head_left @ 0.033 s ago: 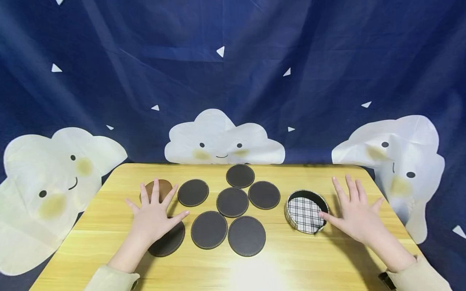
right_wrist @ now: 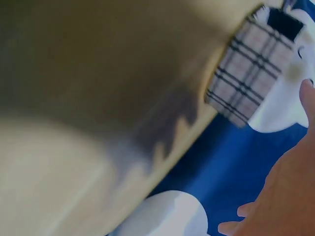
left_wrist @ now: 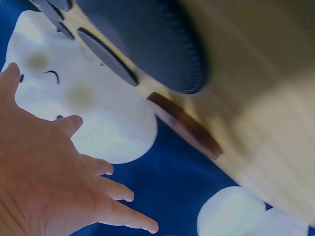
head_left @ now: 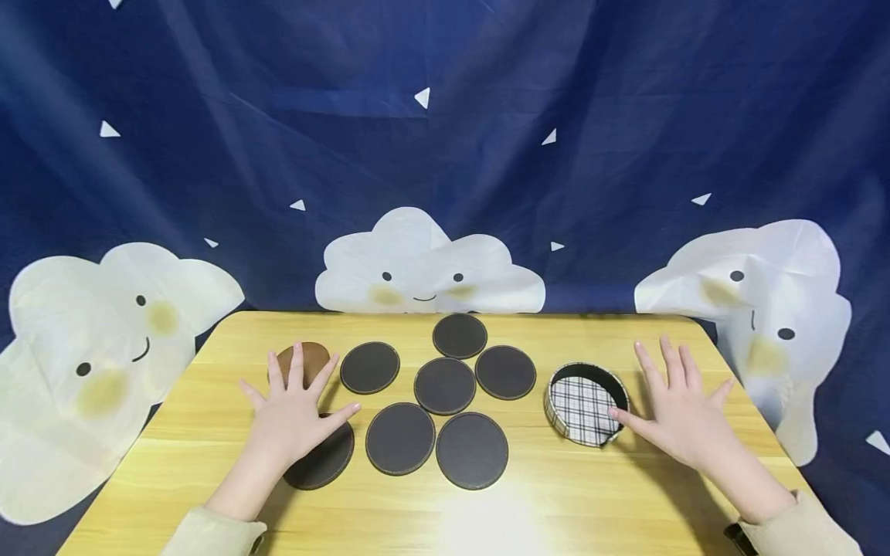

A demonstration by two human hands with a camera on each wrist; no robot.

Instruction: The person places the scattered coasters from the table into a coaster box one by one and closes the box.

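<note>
On the wooden table, left hand lies flat, fingers spread, over a dark round coaster, fingertips near a brown coaster; right hand, fingers likewise spread, thumb touching the plaid round holder; holder upright, mouth upward, no long axis.

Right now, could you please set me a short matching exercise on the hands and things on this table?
Things:
1. left hand
2. right hand
3. plaid box
4. light brown coaster

Places or states:
a. far left of the coasters, partly behind fingers
b. open, thumb beside the plaid box
c. between coasters and right hand, no lid
d. spread over a dark coaster

Pairs: 1-d, 2-b, 3-c, 4-a
</note>
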